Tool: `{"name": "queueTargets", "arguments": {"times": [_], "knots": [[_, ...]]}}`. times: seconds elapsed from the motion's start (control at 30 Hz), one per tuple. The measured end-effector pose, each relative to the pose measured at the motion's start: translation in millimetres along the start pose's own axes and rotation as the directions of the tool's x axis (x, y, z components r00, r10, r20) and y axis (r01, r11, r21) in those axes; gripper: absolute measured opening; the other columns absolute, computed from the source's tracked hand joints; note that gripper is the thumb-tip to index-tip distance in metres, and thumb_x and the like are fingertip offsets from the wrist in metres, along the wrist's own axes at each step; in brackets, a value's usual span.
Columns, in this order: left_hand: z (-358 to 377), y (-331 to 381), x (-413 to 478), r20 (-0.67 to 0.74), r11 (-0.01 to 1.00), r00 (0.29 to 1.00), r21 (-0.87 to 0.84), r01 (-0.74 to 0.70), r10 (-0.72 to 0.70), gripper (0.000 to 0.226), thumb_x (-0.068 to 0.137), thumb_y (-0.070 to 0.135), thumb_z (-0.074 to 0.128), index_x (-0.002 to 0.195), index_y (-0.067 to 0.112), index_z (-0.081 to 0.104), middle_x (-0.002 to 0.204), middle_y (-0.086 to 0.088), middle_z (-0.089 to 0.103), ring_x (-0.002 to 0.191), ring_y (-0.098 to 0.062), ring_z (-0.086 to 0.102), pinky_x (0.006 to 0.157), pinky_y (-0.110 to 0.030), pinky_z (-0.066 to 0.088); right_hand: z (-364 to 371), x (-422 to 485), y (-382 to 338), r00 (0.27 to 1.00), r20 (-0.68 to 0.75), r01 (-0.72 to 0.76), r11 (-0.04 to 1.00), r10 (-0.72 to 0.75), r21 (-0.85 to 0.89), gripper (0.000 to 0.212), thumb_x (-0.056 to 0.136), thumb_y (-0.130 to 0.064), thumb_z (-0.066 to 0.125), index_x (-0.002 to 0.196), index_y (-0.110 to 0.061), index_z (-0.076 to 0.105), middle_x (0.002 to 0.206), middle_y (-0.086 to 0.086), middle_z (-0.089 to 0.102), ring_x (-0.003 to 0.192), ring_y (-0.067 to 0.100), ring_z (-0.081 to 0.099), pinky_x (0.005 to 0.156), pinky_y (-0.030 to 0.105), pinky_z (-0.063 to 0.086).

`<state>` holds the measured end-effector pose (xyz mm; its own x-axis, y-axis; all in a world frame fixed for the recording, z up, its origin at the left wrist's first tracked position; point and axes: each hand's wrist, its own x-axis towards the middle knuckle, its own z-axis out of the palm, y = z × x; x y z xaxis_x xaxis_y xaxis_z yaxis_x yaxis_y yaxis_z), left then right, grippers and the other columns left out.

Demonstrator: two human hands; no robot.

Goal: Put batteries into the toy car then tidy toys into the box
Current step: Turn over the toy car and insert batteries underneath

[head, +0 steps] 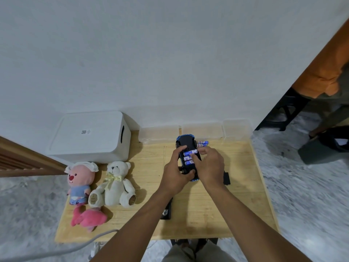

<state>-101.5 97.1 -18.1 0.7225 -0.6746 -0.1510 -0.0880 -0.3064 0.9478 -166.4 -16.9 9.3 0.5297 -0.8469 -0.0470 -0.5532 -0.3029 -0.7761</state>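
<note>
Batteries (189, 157) being fitted into an upturned toy car (186, 141) at mid-desk.

At the near-left corner of the desk (207, 214) a pink plush (88, 219) is laid, with a black flat item (166, 212) partly hidden under the left forearm. Along the left edge a pink-faced plush (78, 183) and a white teddy bear (115, 184) are laid. Farther in, the car's near end is gripped by the left hand (176, 174), and the farthest battery in the open bay is pinched by the curled right hand (209, 165). Spare batteries (202, 143) are laid just beside the car's far right. A white box (90, 137) is set at the far-left corner.
</note>
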Motion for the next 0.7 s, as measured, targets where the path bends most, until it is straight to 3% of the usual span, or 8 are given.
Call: {"name": "queueTargets", "arguments": {"times": [0.13,0.23,0.33,0.4,0.5,0.57,0.63,0.7], "knots": [[-2,-1,-2,0.003,1.0,1.0,-0.003,0.014,-0.014,0.087,0.079,0.0,0.079,0.145,0.044,0.042,0.121,0.029,0.065,0.086,-0.011,0.076,0.076,-0.025,0.063,-3,-1,1,0.998,0.046,0.049,0.998,-0.051,0.043,0.021,0.083,-0.026,0.082,0.1,-0.023,0.07,0.103,-0.009,0.068,0.099,0.016,0.061,0.084,0.029,0.05],[-5,-1,-4,0.013,1.0,1.0,0.008,0.019,-0.019,0.087,0.079,0.003,0.08,0.144,0.046,0.042,0.125,0.032,0.062,0.087,-0.011,0.075,0.079,-0.027,0.063,-5,-2,-2,0.985,0.125,0.108,0.987,-0.123,0.116,0.021,0.083,-0.024,0.081,0.093,-0.03,0.063,0.094,-0.016,0.066,0.092,0.001,0.058,0.073,0.01,0.042],[-6,3,-5,0.017,1.0,1.0,0.012,-0.006,0.006,0.085,0.078,0.006,0.081,0.144,0.043,0.042,0.13,0.028,0.062,0.089,-0.01,0.075,0.08,-0.026,0.062,-6,-3,-8,0.96,0.168,0.181,0.954,-0.224,0.239,0.022,0.085,-0.018,0.076,0.092,-0.03,0.059,0.091,-0.017,0.068,0.093,-0.003,0.063,0.073,0.006,0.045],[-6,4,-5,0.02,1.0,1.0,0.004,-0.016,0.016,0.085,0.078,0.005,0.081,0.144,0.043,0.043,0.132,0.022,0.063,0.089,-0.011,0.075,0.081,-0.03,0.063,-9,-1,-14,0.965,0.1,0.201,0.928,-0.243,0.313,0.019,0.088,-0.016,0.071,0.094,-0.029,0.058,0.092,-0.016,0.068,0.093,0.0,0.066,0.076,0.008,0.047],[-8,4,-6,0.007,1.0,1.0,-0.011,-0.008,0.008,0.085,0.077,0.003,0.078,0.141,0.046,0.044,0.13,0.017,0.063,0.092,-0.012,0.075,0.081,-0.032,0.063,-18,10,-19,0.982,0.084,0.13,0.928,-0.169,0.349,0.021,0.091,-0.01,0.058,0.095,-0.03,0.054,0.089,-0.008,0.066,0.081,0.01,0.067,0.07,0.027,0.055],[-10,2,-7,0.007,1.0,1.0,-0.016,-0.012,0.012,0.084,0.077,0.002,0.078,0.141,0.047,0.044,0.13,0.017,0.063,0.094,-0.01,0.074,0.081,-0.029,0.063,-22,15,-16,0.969,0.191,0.114,0.969,-0.157,0.22,0.018,0.092,-0.015,0.051,0.086,-0.032,0.052,0.082,-0.006,0.063,0.07,0.016,0.062,0.059,0.033,0.05],[-11,2,-8,0.007,1.0,1.0,-0.013,-0.014,0.014,0.085,0.077,0.003,0.078,0.141,0.047,0.044,0.131,0.018,0.062,0.094,-0.01,0.074,0.081,-0.029,0.063,-24,14,-12,0.947,0.302,0.116,0.993,-0.107,-0.015,0.012,0.09,-0.036,0.053,0.08,-0.029,0.055,0.08,-0.009,0.06,0.074,0.015,0.059,0.062,0.033,0.049],[-11,1,-9,0.009,1.0,1.0,-0.009,-0.017,0.017,0.085,0.077,0.005,0.079,0.142,0.049,0.043,0.131,0.024,0.061,0.091,-0.012,0.074,0.081,-0.03,0.063,-21,10,-5,0.949,0.304,0.166,0.954,-0.086,-0.249,0.022,0.084,-0.053,0.062,0.081,-0.032,0.06,0.09,-0.014,0.054,0.082,0.012,0.058,0.067,0.031,0.047]]}}
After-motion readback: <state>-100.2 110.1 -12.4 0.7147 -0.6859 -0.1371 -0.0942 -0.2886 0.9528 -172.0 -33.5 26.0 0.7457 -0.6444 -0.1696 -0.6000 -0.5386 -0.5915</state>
